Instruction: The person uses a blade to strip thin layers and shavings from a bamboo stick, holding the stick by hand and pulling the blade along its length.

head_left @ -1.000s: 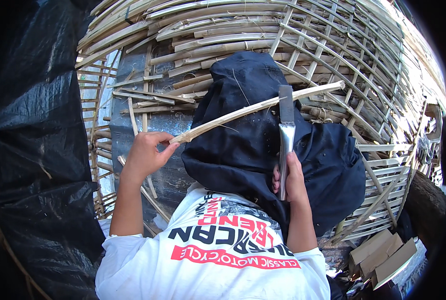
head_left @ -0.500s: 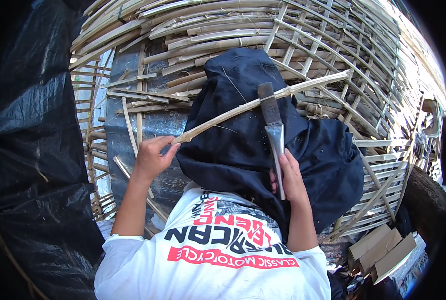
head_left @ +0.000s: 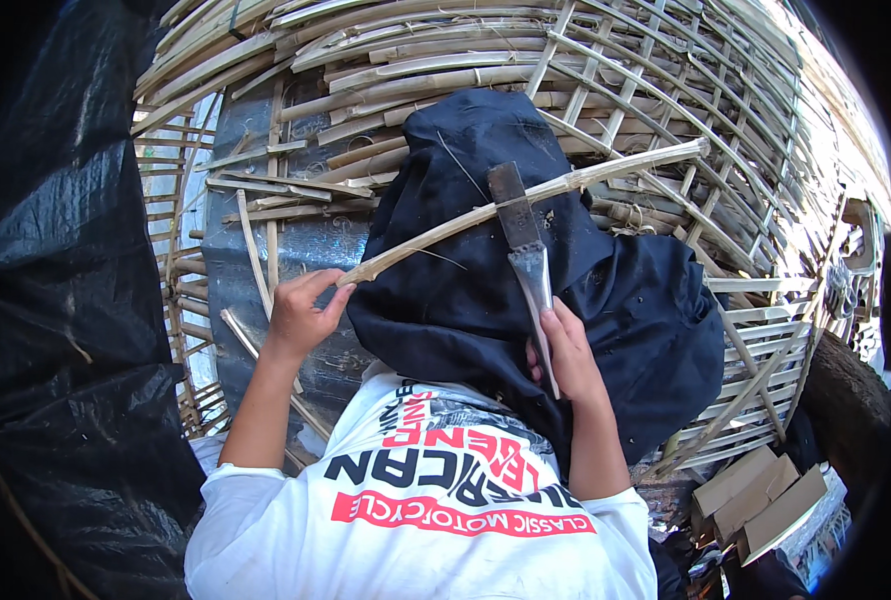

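My left hand (head_left: 306,312) pinches the near end of a long, pale bamboo strip (head_left: 429,238). From there the strip slants up to the right, over my lap. A knife (head_left: 533,275) with a dark, broad blade and a grey metal handle is gripped in my right hand (head_left: 569,350). Its blade lies across the middle of the strip and appears to touch it. Beneath both is black cloth (head_left: 466,320) draped over my legs, with a thin curled shaving near the strip.
Stacked bamboo slats (head_left: 436,75) lie beyond my lap. A woven bamboo lattice (head_left: 656,100) rests at the far right, with another slatted panel (head_left: 756,340) nearer. Loose strips (head_left: 286,190) lie on a dark sheet at left. Black plastic (head_left: 61,300) hangs far left; cardboard pieces (head_left: 761,505) sit lower right.
The knife has slid along the strip toward my left hand, and my right hand has moved slightly left with it. My left hand keeps its pinch on the strip's end.
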### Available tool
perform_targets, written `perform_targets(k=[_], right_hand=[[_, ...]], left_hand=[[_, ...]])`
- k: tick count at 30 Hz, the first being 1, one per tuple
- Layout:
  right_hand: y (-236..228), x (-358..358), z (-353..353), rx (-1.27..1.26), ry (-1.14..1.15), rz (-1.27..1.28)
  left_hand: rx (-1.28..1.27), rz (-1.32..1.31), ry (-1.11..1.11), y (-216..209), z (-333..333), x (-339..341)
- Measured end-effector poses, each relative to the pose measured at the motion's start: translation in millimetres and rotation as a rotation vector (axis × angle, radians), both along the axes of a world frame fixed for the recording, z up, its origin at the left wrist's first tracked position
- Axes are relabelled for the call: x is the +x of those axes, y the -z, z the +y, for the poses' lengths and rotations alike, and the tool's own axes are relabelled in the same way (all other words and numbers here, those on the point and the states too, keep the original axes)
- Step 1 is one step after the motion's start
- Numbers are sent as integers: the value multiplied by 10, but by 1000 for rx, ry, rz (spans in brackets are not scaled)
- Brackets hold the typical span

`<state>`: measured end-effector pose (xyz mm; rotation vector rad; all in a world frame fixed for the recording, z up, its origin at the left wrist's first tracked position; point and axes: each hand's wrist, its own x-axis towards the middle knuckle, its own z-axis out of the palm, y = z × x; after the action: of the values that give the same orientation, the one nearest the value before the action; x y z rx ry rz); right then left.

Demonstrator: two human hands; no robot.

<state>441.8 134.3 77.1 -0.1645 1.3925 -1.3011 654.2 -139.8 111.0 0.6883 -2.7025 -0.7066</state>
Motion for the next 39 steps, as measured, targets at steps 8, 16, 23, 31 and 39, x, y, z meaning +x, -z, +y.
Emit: perform_targets(k=[8, 16, 23, 31, 39], right_hand=[[-32, -90, 32, 66, -33, 44], [-24, -49, -1, 29, 48, 48], [27, -55, -36, 26, -21, 110], [-35, -92, -108, 45, -34, 182], [-63, -114, -118, 58, -47, 151]], left_hand=[[4, 24, 17, 137, 27, 82], [0, 63, 22, 163, 46, 41], [-35, 81, 45, 187, 30, 35], [-54, 97, 39, 276, 42, 37], [-88, 99, 75, 267, 30, 53]])
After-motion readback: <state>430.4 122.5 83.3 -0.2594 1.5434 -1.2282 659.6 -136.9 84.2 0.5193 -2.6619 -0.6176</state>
